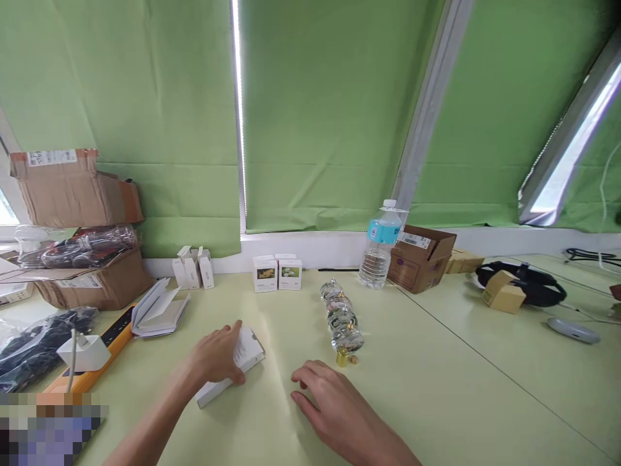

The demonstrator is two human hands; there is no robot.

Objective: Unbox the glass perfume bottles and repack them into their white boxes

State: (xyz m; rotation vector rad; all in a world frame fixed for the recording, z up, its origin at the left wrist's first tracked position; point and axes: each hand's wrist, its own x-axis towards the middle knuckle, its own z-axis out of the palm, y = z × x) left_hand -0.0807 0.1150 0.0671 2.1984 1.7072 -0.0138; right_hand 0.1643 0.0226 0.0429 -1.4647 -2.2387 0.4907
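- Left hand (219, 355) across white rectangular cardboard box (249, 349); fingers clamped, can't tell
- Right hand (330, 396): thumb, curled fingers apart
- Pale-green desk (466, 401), back edge: ribbed clear plastic bottle (375, 262)

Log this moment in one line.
left hand: across white box | right hand: holding nothing | glassware: lined up | water bottle: upright

Bare left hand (218, 356), bare right hand (327, 398), slender bare forearms (163, 411)
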